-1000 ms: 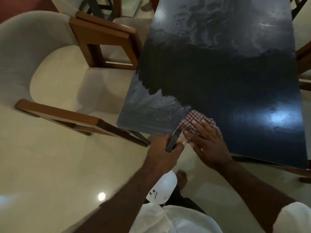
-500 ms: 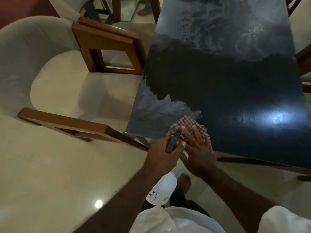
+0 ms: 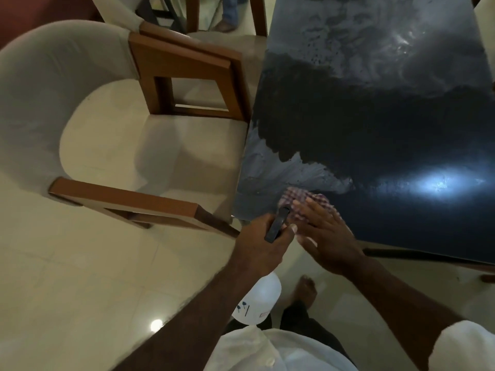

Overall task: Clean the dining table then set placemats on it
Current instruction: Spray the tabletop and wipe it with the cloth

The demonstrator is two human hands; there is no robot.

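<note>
A dark glossy dining table (image 3: 388,135) fills the upper right, with dull grey smears at its far end and near-left corner. A checked cloth (image 3: 297,198) lies near that corner. My right hand (image 3: 326,234) presses flat on the cloth with straight fingers. Just left of it, my left hand (image 3: 263,243) grips the black trigger head of a white spray bottle (image 3: 257,301), whose body hangs below my forearm off the table's edge.
A beige upholstered armchair (image 3: 107,124) with brown wooden arms stands right against the table's left side. A second chair (image 3: 166,25) sits behind it. Another person's feet (image 3: 227,22) show at the top. Pale tiled floor (image 3: 67,277) lies at the lower left.
My right hand has slid the cloth leftward along the near edge, toward the smeared corner. My left hand kept its grip on the spray bottle beside it.
</note>
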